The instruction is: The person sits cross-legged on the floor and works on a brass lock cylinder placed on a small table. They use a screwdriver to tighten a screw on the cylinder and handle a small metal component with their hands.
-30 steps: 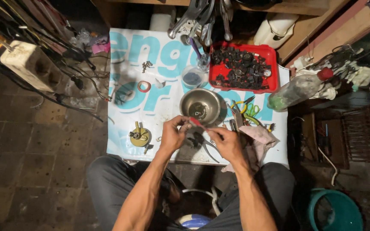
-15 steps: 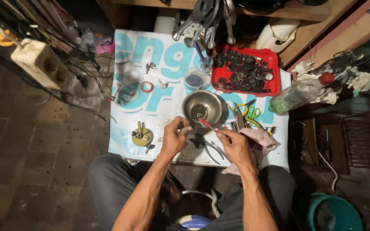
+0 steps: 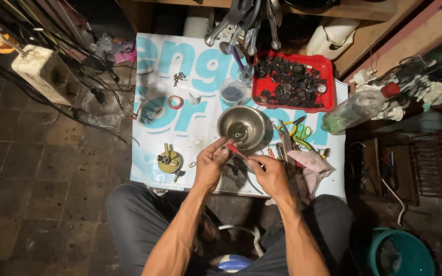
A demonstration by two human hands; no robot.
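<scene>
The slim red-handled tool (image 3: 237,152) lies between the two hands, just inside the near edge of the white-and-blue printed sheet (image 3: 200,76) that covers the low work surface. Its long axis runs on a slant, one end up toward the left hand and the round steel bowl (image 3: 241,125), the other end down toward the right hand. The right hand (image 3: 271,175) is closed around the lower end, fingers curled over it. The left hand (image 3: 211,164) is pinched shut at the upper end, thumb and fingertips together on something very small; what that piece is cannot be made out, and the tool's tip is hidden behind those fingers.

The steel bowl stands just beyond the hands, near the middle of the sheet, with a few small dark parts in its bottom that are too small to identify. Below the hands some dark tools lie on the sheet, partly covered by the wrists. A brass fitting on a round base (image 3: 169,161) sits close to the sheet's near left corner. A red plastic tray of dark metal parts (image 3: 292,82) occupies the far right corner, and a crumpled pinkish rag (image 3: 315,166) lies at the right edge.
</scene>
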